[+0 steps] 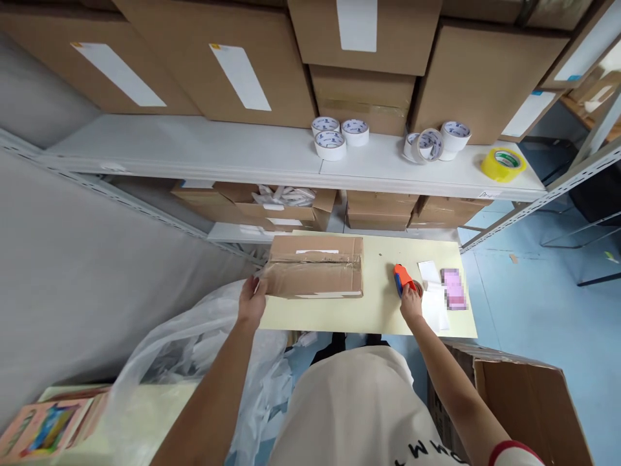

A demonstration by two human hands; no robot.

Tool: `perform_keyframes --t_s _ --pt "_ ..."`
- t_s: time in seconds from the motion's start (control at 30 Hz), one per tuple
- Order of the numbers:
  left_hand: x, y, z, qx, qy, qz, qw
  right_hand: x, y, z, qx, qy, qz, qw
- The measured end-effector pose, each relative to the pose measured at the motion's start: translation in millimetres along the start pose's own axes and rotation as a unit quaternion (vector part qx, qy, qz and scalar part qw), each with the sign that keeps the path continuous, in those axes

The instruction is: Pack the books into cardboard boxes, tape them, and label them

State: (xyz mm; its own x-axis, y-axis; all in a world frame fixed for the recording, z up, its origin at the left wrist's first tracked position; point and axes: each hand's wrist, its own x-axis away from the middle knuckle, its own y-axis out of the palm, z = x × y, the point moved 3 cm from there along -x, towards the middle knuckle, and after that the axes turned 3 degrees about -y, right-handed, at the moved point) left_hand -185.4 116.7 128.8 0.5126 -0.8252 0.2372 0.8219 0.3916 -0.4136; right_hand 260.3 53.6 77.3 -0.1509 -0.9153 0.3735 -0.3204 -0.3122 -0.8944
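Note:
A taped cardboard box (315,275) lies on the pale yellow table (373,317), with clear tape shining along its middle seam and over its left end. My left hand (252,301) grips that left end near the corner, its fingers partly hidden by the box. To the right, my right hand (411,303) is closed around an orange and blue tape dispenser (403,277), which is held at the table surface with a roll of tape showing beside the fingers. White paper sheets (439,310) and a pixelated pink item (455,288) lie just right of the dispenser.
Behind the table, a shelf (242,155) carries large cartons, several white tape rolls (330,145) and a yellow roll (503,164). A clear plastic bag (160,362) bulges at lower left. An open carton (528,408) stands on the floor at lower right.

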Motion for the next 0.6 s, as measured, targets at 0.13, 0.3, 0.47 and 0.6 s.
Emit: perform_keyframes --t_s 0.13,0.3,0.47,0.6 --pt "-4.6 -1.0 -7.4 0.101 -0.041 -0.117 0.987 1.6 -15.6 -34.9 -0.073 -0.119 0.042 0.989" --pt "0.7 2.1 -4.0 0.066 0.013 -0.217 0.974 -6.2 -22.9 -104.1 -0.244 -0.224 -0.006 0.944" --pt "-9.2 2.8 10.8 0.01 0.042 -0.203 0.978 -1.8 -33.7 -136.0 -0.386 -0.183 0.025 0.904" --pt "-20.1 -2.1 25.4 -0.019 0.055 -0.222 0.973 12.3 -56.5 -134.0 -0.358 -0.134 0.067 0.922"
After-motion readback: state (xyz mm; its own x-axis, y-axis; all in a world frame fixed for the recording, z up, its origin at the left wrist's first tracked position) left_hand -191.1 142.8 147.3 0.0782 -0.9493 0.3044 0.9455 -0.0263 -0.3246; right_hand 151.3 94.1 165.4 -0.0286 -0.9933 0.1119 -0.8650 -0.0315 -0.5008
